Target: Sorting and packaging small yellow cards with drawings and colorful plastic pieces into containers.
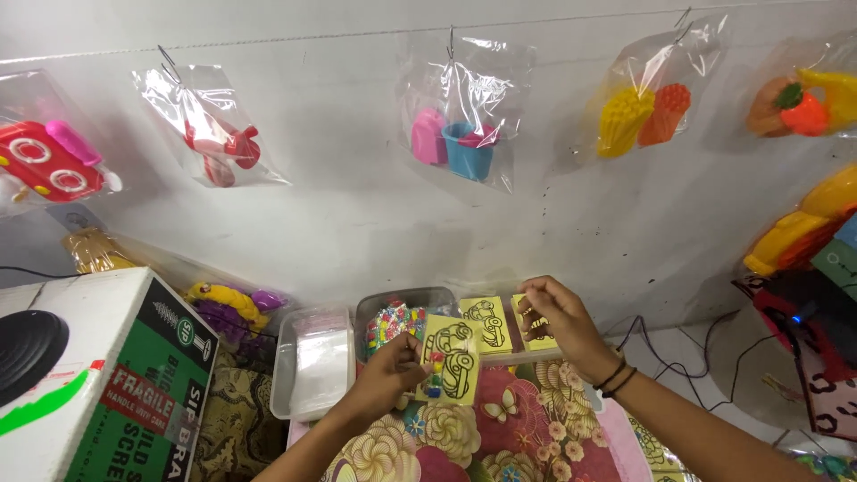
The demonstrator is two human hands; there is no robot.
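Overhead, a pale wall (357, 214) fills the upper two thirds of the frame. Clear plastic bags hang along it on hooks: one with a red toy (214, 134) upper left, one with a pink piece and a blue cup (460, 143) top centre, one with yellow and orange moulds (643, 112) upper right.

Lower left: a large green and white cardboard box (134, 393), a black disc (27, 353) lying on its top.

Bottom centre: a floral cloth (500, 437), pink and cream, covering the work surface.

Left of centre, low: a clear tray of folded plastic bags (317, 361). Just beside it to the right, a clear tub of small multicoloured pieces (393, 321).

Lower right: black cables (669, 357) trailing across a white floor.

Centre, low: left hand (388, 375), fingers curled, pinching the left edge of a yellow card with black car outlines (453, 359). Card is held upright over the cloth, in front of the tub, with a strip of coloured dots along its lower left.

Right of it: right hand (558, 321), dark bands at the wrist, fingertips pressed on the top of another yellow card (536, 326) standing in a row; a third yellow card with a car outline (486, 323) stands between the two hands. Whether the right hand actually grips its card or only touches it, I cannot tell.
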